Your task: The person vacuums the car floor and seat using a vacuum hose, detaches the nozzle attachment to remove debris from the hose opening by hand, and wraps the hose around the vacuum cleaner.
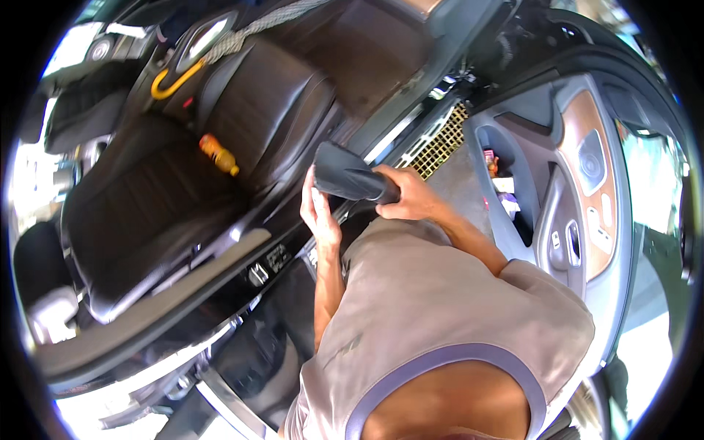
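Observation:
My right hand [410, 192] grips the narrow neck of a dark plastic nozzle, seemingly a vacuum cleaner's head [349, 175]. Its wide end points left, towards the seat. Against the edge of that wide end rests my left hand [320, 212], fingers extended and palm turned to it; whether it grips the edge I cannot tell. Beyond lies a brown leather car seat [258, 99], with an orange bottle with a yellow cap [219, 155] lying on it. A yellow hook-shaped handle [177, 82] joins a grey braided sleeve [258, 30] near the centre console.
An open car door [588, 181] stands at the right, its pocket [509, 165] holding small packages. The door sill [165, 308] runs along the seat's near side. A yellowish floor grating [440, 143] shows between door and car. The car's footwell [366, 60] lies ahead.

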`<state>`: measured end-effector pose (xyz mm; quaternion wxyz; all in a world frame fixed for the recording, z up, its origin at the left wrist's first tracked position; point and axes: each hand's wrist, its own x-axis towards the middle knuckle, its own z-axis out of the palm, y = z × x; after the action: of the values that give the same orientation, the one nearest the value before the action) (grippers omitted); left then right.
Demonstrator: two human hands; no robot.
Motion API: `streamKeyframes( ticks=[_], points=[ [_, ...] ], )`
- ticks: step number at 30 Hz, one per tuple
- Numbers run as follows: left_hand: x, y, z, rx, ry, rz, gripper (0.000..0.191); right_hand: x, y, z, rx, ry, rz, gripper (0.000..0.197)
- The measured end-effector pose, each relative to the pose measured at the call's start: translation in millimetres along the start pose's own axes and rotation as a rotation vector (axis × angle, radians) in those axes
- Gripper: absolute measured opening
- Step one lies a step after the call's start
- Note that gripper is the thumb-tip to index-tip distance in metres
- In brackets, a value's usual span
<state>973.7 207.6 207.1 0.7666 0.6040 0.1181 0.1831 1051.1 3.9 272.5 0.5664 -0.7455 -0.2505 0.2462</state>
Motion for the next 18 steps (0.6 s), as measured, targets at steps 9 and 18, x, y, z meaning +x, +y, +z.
streamKeyframes(
  ticks=[9, 18],
  points=[
    [-19.5, 89.6, 138.5, -0.245, -0.236, 0.014, 0.095, -64.0, 24.8, -38.2, 0.228, -0.097, -0.014, 0.049],
    [-60.4, 65.9, 164.7, -0.208, -0.096, -0.062, 0.061, -139.0, 50.8, -28.2, 0.117, 0.004, 0.024, 0.061]
  ],
)
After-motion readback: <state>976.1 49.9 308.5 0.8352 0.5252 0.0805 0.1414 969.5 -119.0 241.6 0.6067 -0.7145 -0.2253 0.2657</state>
